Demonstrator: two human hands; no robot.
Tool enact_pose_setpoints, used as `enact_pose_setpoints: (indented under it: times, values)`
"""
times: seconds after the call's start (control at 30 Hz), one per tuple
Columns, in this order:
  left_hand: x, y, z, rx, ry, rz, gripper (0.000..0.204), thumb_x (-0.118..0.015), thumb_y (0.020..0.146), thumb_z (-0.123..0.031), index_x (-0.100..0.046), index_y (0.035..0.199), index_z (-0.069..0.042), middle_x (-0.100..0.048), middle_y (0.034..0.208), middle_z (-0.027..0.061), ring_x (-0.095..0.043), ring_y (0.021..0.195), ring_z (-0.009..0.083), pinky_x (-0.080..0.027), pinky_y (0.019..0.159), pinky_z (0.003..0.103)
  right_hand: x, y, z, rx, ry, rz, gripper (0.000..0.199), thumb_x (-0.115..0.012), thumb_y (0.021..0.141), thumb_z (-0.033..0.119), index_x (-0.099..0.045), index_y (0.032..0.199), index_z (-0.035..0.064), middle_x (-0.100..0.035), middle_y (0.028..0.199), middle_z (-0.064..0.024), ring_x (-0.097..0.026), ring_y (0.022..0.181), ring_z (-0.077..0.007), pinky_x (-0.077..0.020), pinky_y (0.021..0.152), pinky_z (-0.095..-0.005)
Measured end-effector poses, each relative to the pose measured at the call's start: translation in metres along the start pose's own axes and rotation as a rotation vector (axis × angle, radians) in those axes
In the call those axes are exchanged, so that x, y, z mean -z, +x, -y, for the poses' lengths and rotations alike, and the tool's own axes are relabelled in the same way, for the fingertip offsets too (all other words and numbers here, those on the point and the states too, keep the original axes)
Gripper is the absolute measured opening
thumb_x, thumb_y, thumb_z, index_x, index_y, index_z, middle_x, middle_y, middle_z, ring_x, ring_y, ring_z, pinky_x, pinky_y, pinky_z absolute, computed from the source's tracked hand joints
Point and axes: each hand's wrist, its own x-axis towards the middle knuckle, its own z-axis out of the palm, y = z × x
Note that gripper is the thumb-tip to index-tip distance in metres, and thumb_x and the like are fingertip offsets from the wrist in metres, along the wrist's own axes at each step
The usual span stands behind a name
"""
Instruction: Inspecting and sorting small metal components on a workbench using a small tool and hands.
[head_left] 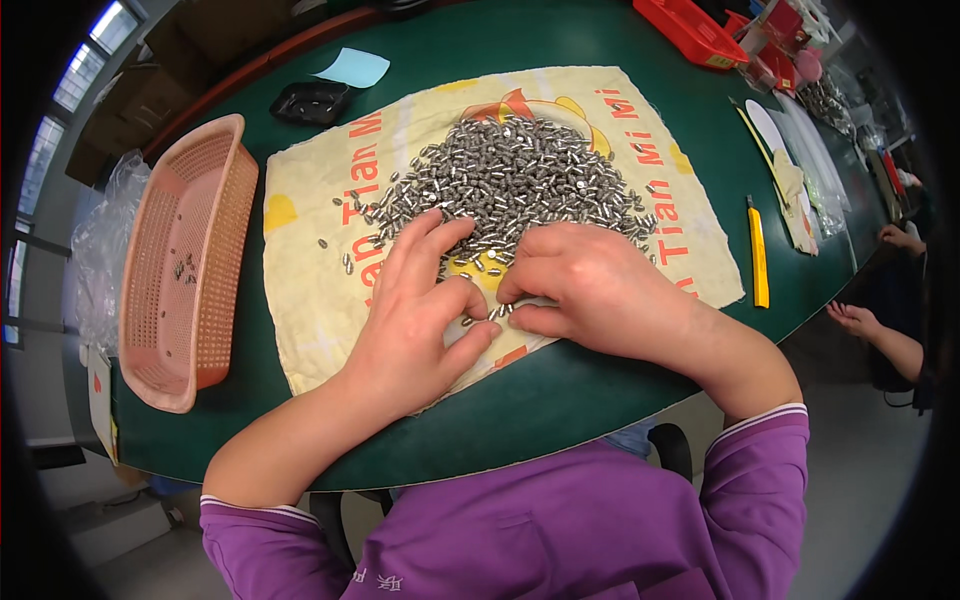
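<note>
A large heap of small, shiny, barrel-shaped metal parts [520,170] lies on a cream cloth [310,310] with red and yellow print. At the heap's near edge, my left hand [415,305] has its thumb and index finger bent almost together, while its other fingers stretch forward to the heap. Whether anything sits between those two fingertips is hard to see. Facing it, my right hand [595,285] is curled, its thumb and index finger closed around a small metal part. Several more parts lie loose between the two hands, partly hidden by the fingers.
A pink plastic basket [215,345] with a few parts inside stands at the left, beside clear plastic bags [100,250]. Behind the cloth are a black tray [308,103] and pale blue paper [356,68]. A yellow cutter knife [758,255] lies right; another person's hands [855,318] show beyond.
</note>
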Motion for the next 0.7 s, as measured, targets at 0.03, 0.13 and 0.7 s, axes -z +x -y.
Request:
enact_pose_setpoints:
  times: [0.03,0.13,0.7]
  values:
    - [0.0008,-0.0002,-0.0013,-0.004,-0.009,0.006,0.021,-0.082,0.079,-0.011,-0.063,0.088,-0.007,-0.046,0.149,0.0226,-0.036,0.143,0.0509,-0.035,0.115,0.058,0.0,-0.0001,-0.0004,0.001,0.01,-0.001,0.016,-0.078,0.079,0.015,-0.074,0.093,0.0072,-0.066,0.094,-0.0094,-0.067,0.094,-0.0306,-0.0553,0.081,-0.0437]
    - [0.0025,-0.002,-0.0009,-0.012,-0.013,0.017,0.022,-0.082,0.079,-0.01,-0.063,0.088,-0.007,-0.045,0.149,0.0226,-0.035,0.144,0.0511,-0.035,0.115,0.058,0.0054,0.0009,0.0016,-0.051,-0.005,0.013,0.016,-0.077,0.08,0.015,-0.074,0.094,0.0073,-0.066,0.094,-0.0098,-0.067,0.094,-0.0312,-0.0552,0.082,-0.0438]
    - [0.0002,-0.0002,0.0032,0.001,-0.005,0.003,0.022,-0.081,0.079,-0.01,-0.068,0.097,-0.008,-0.046,0.15,0.0207,-0.036,0.144,0.0487,-0.035,0.115,0.057,-0.0012,0.0034,-0.0014,-0.024,0.027,-0.011,0.013,-0.075,0.081,0.015,-0.075,0.092,0.0076,-0.066,0.092,-0.0087,-0.067,0.092,-0.03,-0.0553,0.08,-0.0433]
